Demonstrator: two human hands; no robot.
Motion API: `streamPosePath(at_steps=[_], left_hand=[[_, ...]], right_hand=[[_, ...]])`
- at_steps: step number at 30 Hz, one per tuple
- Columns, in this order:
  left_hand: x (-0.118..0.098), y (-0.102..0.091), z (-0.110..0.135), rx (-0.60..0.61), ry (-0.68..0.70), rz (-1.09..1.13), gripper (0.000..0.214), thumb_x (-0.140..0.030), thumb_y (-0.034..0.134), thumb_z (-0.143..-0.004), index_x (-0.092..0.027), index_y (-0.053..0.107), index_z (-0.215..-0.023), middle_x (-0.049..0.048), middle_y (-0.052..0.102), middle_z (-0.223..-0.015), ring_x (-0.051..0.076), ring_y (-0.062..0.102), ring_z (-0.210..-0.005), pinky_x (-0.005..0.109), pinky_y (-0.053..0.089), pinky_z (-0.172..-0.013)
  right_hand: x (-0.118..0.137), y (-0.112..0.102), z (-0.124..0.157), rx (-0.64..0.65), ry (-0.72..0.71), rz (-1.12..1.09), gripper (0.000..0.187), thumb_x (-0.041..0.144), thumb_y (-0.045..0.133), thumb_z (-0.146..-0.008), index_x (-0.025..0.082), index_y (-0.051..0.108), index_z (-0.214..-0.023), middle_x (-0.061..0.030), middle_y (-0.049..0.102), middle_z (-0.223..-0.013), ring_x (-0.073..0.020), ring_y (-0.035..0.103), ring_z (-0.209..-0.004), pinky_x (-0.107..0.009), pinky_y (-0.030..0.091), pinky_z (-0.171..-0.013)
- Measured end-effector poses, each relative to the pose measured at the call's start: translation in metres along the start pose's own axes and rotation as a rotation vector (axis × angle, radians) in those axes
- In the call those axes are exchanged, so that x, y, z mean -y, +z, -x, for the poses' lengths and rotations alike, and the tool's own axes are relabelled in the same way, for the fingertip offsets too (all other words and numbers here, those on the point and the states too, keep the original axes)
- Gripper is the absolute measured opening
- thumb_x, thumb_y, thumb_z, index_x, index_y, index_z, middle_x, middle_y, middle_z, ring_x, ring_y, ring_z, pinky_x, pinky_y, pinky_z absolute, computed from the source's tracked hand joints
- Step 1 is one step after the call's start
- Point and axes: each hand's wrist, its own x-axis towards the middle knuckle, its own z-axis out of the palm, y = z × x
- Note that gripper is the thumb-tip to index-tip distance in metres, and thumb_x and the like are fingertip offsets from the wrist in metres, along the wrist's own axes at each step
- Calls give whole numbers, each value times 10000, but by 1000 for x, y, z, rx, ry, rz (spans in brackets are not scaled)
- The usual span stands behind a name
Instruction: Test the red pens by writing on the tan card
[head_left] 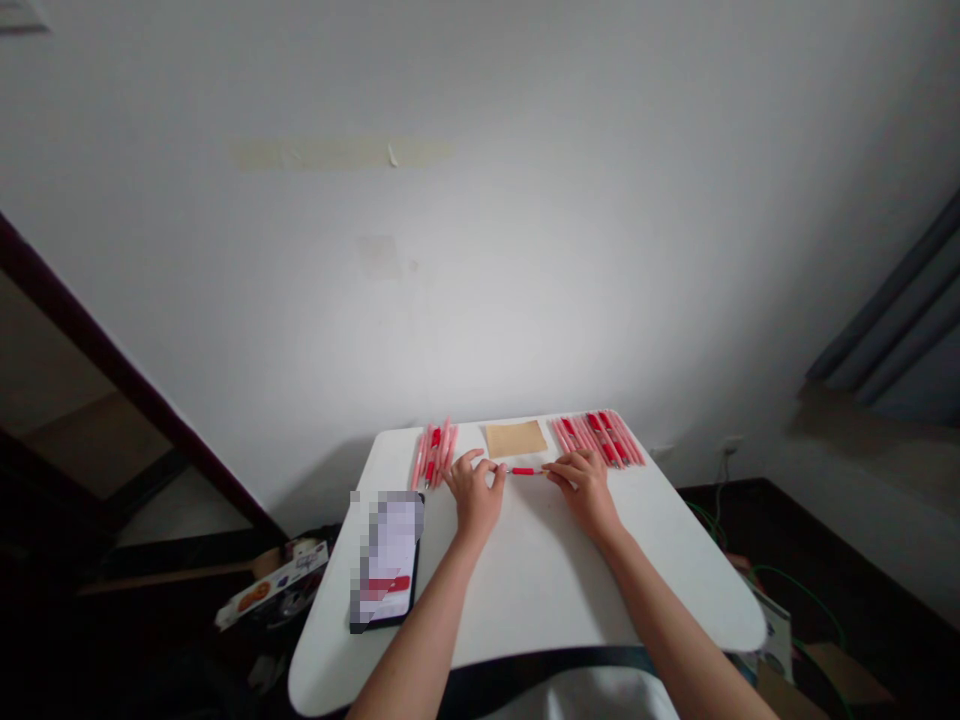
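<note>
A red pen point(523, 471) lies level between my two hands, just in front of a tan piece of card point(516, 439). My left hand point(475, 490) pinches its left end between thumb and forefinger, the other fingers raised. At the opposite end, the fingertips of my right hand point(585, 485) are closed on the pen. Beside my left hand is a small group of pink and red pens point(435, 452). Beyond my right hand, a larger row of pink and red pens point(600, 440) lies side by side.
A white table point(555, 590) with rounded corners stands against the wall. On its left part lies a phone point(390, 560) with its screen lit and partly blurred. Boxes point(274, 585) and a green cable point(802, 580) are on the floor around it.
</note>
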Motion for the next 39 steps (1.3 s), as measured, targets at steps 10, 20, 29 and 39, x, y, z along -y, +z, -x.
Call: streamPosePath(at_steps=[10, 20, 29, 39], left_hand=[[-2, -1, 1, 77, 24, -38, 186, -335, 576, -837, -221, 677, -730, 66, 611, -1183, 261, 508, -1139, 546, 301, -1028], [-4, -3, 0, 99, 26, 0, 192, -327, 563, -846, -220, 673, -732, 68, 598, -1199, 251, 498, -1142, 521, 311, -1029], [-11, -11, 0, 113, 67, 32, 114, -293, 566, -842, -232, 653, -799, 76, 563, -1253, 257, 469, -1189, 541, 295, -1053], [-15, -15, 1, 119, 76, 49, 64, -261, 578, -832, -241, 640, -836, 69, 552, -1283, 260, 459, -1211, 555, 287, -1061]], right_hand=[[2, -1, -1, -33, -7, -25, 158, 290, 617, -868, 316, 741, -964, -48, 665, -888, -234, 497, -951, -432, 399, -870], [5, -2, -1, -28, -13, -45, 155, 312, 599, -880, 296, 738, -945, -50, 663, -874, -231, 496, -942, -412, 395, -858], [8, -1, -1, 42, 8, -69, 255, 356, 488, -935, 266, 725, -958, -66, 665, -872, -236, 497, -925, -402, 393, -847], [15, -3, -1, 74, 73, -76, 273, 329, 429, -956, 259, 691, -984, -65, 665, -865, -247, 488, -947, -415, 390, -858]])
